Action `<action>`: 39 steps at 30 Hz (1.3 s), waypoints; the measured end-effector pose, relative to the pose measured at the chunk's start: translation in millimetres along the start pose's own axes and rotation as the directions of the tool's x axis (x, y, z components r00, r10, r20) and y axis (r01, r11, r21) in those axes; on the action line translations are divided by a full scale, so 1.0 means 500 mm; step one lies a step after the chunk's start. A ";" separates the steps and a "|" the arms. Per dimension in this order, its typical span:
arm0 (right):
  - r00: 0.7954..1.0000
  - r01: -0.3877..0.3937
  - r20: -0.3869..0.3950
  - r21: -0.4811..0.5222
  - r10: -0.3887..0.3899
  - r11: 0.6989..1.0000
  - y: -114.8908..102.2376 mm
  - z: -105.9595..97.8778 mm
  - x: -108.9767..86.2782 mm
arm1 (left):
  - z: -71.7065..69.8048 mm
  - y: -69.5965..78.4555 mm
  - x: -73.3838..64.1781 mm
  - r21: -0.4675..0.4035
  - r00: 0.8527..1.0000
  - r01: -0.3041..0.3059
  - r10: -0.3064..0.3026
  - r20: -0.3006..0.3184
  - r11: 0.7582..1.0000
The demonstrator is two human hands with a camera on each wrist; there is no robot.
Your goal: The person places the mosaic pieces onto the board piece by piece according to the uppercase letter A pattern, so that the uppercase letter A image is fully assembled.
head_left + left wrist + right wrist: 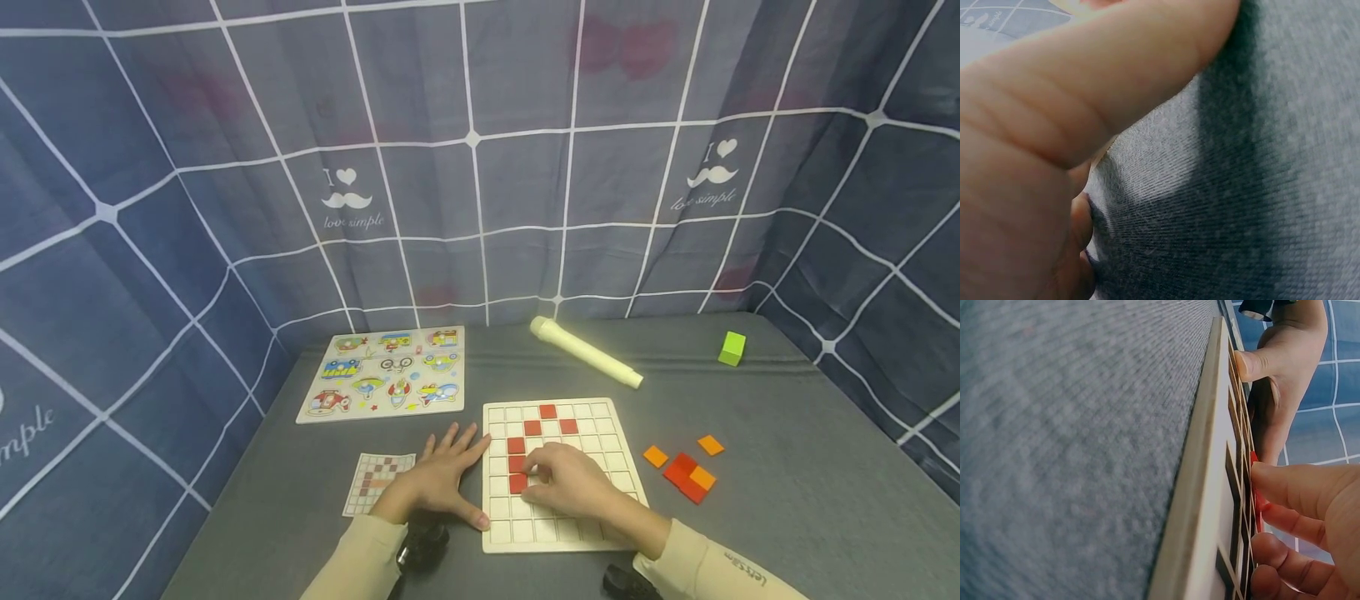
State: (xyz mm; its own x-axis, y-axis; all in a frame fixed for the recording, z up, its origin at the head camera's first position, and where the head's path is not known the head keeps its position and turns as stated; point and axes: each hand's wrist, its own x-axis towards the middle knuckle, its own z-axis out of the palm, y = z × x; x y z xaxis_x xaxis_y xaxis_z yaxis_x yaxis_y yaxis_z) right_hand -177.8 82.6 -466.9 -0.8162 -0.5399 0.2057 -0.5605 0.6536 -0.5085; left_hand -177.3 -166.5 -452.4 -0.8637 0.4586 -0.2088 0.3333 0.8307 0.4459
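Note:
A cream grid board (588, 537) lies flat, with several red square tiles (516, 445) set in its cells. Over its middle, my right hand (573, 482) bends its fingers down to a red tile (518, 483) in the left part of the grid. In the right wrist view, that hand's thumb and forefinger are at the edges of red (1257, 509) on the board. My left hand (446, 475) lies spread on the table, its thumb and fingertips at the board's left edge. Partly beneath its wrist is a small pattern card (362, 492) with a coloured grid.
Loose red tiles (692, 490) and orange tiles (711, 445) lie right of the board. Behind are a picture puzzle board (386, 408), a pale yellow microphone-shaped stick (588, 354) and a green block (732, 348). A checked curtain (525, 183) encloses the grey table (262, 517).

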 end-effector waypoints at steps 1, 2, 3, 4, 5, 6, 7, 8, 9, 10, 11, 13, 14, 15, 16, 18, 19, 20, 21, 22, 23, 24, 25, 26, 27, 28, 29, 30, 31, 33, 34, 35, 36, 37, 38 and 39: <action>1.000 -0.004 0.003 -0.002 0.004 1.000 0.000 0.000 0.000 | 0.000 0.000 0.000 0.000 1.000 0.000 0.000 -0.001 1.000; 1.000 -0.006 0.004 -0.005 0.006 1.000 0.000 0.000 0.000 | 0.000 0.000 0.000 0.001 1.000 0.000 0.000 -0.002 1.000; 1.000 -0.008 0.008 -0.006 0.008 1.000 -0.001 0.000 0.000 | 0.000 0.000 0.000 0.001 1.000 0.000 0.000 -0.003 1.000; 1.000 -0.009 0.009 -0.009 0.009 1.000 -0.001 0.000 0.001 | 0.000 0.000 0.000 0.002 1.000 -0.001 0.001 -0.004 1.000; 1.000 -0.010 0.009 -0.010 0.010 1.000 -0.001 0.000 0.001 | 0.000 0.000 0.000 0.004 1.000 -0.001 0.001 -0.005 1.000; 1.000 -0.010 0.009 -0.012 0.010 1.000 -0.001 0.000 0.001 | 0.001 0.000 0.000 0.005 1.000 -0.001 0.001 -0.005 1.000; 1.000 -0.010 0.009 -0.012 0.010 1.000 0.000 0.001 0.001 | 0.001 0.000 0.000 0.005 1.000 -0.001 0.001 -0.005 1.000; 1.000 -0.009 0.007 -0.012 0.009 1.000 0.000 0.001 0.001 | 0.001 0.000 0.000 0.006 1.000 -0.002 0.002 -0.005 1.000; 1.000 -0.008 0.006 -0.010 0.008 1.000 0.000 0.001 0.001 | 0.001 0.000 0.000 0.005 1.000 -0.002 0.002 -0.005 1.000; 1.000 -0.007 0.004 -0.008 0.007 1.000 -0.001 0.001 0.001 | 0.001 -0.001 0.001 0.006 1.000 -0.003 0.003 -0.005 1.000; 1.000 -0.005 0.001 -0.007 0.005 1.000 -0.001 0.001 0.001 | 0.001 -0.001 0.000 0.007 1.000 -0.005 0.005 -0.005 1.000; 1.000 -0.006 -0.003 -0.003 0.006 1.000 -0.002 0.000 0.000 | 0.001 -0.001 0.000 0.009 1.000 -0.007 0.008 -0.005 1.000; 1.000 -0.005 -0.007 0.001 0.005 1.000 -0.003 0.000 0.000 | 0.001 -0.001 0.000 0.012 1.000 -0.008 0.008 -0.007 1.000; 1.000 -0.007 -0.009 0.004 0.007 1.000 -0.004 0.000 0.000 | 0.002 -0.001 0.001 0.013 1.000 -0.008 0.008 -0.007 1.000; 1.000 -0.010 -0.012 0.005 0.010 1.000 -0.004 0.000 0.000 | 0.002 -0.001 0.001 0.013 1.000 -0.009 0.009 -0.007 1.000; 1.000 -0.021 -0.015 0.008 0.021 1.000 -0.007 0.000 0.000 | 0.002 -0.002 0.001 0.014 1.000 -0.007 0.007 -0.009 1.000; 1.000 -0.026 -0.018 0.010 0.026 1.000 -0.007 0.000 0.000 | 0.003 -0.002 0.001 0.014 1.000 -0.006 0.006 -0.010 1.000; 0.999 -0.030 -0.020 0.012 0.031 0.999 -0.008 0.001 0.000 | 0.003 -0.002 0.001 0.014 1.000 -0.005 0.005 -0.010 1.000; 0.999 -0.036 -0.021 0.010 0.036 0.999 -0.009 0.001 0.000 | 0.003 -0.002 0.001 0.014 1.000 -0.004 0.004 -0.010 1.000; 0.999 -0.038 -0.023 0.009 0.038 0.999 -0.009 0.002 0.001 | 0.004 -0.003 0.001 0.014 1.000 -0.003 0.003 -0.009 1.000; 0.999 -0.039 -0.025 0.009 0.039 0.999 -0.009 0.002 0.001 | 0.004 -0.003 0.001 0.016 1.000 -0.002 0.002 -0.009 1.000; 0.999 -0.038 -0.027 0.007 0.038 0.999 -0.009 0.003 0.001 | 0.004 -0.003 0.001 0.017 1.000 -0.002 0.002 -0.008 1.000; 0.999 -0.037 -0.030 0.007 0.037 0.999 -0.008 0.003 0.001 | 0.004 -0.003 0.002 0.017 1.000 -0.002 0.002 -0.007 1.000; 0.999 -0.036 -0.032 0.005 0.036 0.999 -0.008 0.004 0.001 | 0.004 -0.003 0.002 0.017 1.000 -0.003 0.003 -0.006 1.000; 0.999 -0.034 -0.033 0.002 0.034 0.999 -0.007 0.004 0.000 | 0.004 -0.003 0.002 0.017 1.000 -0.004 0.004 -0.005 1.000; 0.999 -0.034 -0.033 0.001 0.034 0.999 -0.007 0.005 0.000 | 0.003 -0.002 0.002 0.018 1.000 -0.004 0.004 -0.005 1.000; 0.999 -0.035 -0.032 -0.001 0.035 0.999 -0.007 0.006 0.000 | 0.002 -0.002 0.002 0.018 1.000 -0.005 0.005 -0.004 1.000; 0.999 -0.032 -0.032 -0.003 0.032 0.999 -0.007 0.006 0.000 | 0.001 -0.002 0.001 0.018 1.000 -0.006 0.006 -0.002 1.000; 0.999 -0.030 -0.035 -0.004 0.030 1.000 -0.007 0.007 -0.001 | 0.000 -0.002 0.000 0.018 1.000 -0.006 0.006 -0.001 1.000; 0.999 -0.032 -0.029 0.000 0.032 1.000 -0.007 0.007 0.000 | 0.000 -0.002 0.000 0.018 1.000 -0.008 0.008 -0.001 1.000; 0.999 -0.035 -0.027 0.005 0.035 0.999 -0.007 0.006 0.000 | 0.000 -0.003 0.000 0.017 1.000 -0.009 0.009 -0.001 1.000; 0.999 -0.040 -0.028 0.015 0.040 0.999 -0.006 0.004 -0.001 | 0.000 -0.003 0.000 0.015 1.000 -0.010 0.010 -0.001 1.000; 0.999 -0.042 -0.029 0.024 0.043 0.999 -0.005 0.001 -0.003 | 0.000 -0.003 0.000 0.014 1.000 -0.011 0.011 -0.001 1.000; 0.998 -0.049 -0.030 0.037 0.050 0.998 -0.002 -0.003 -0.004 | 0.000 -0.003 0.000 0.016 1.000 -0.010 0.010 -0.001 1.000; 0.998 -0.056 -0.032 0.049 0.058 0.997 0.002 -0.009 -0.008 | 0.001 -0.003 0.000 0.016 1.000 -0.010 0.010 -0.001 1.000; 0.997 -0.066 -0.040 0.063 0.069 0.996 0.007 -0.017 -0.012 | 0.001 -0.002 0.000 0.017 1.000 -0.009 0.009 0.000 1.000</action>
State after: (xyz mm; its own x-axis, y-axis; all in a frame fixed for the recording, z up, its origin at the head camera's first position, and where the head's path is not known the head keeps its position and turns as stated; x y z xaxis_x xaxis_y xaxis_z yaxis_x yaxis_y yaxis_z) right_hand -176.2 92.6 -462.9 -0.8579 -0.4716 0.2037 -0.4951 0.6532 -0.5728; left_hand -177.7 -167.3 -453.4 -0.8607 0.4663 -0.2043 0.3478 0.8316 0.4329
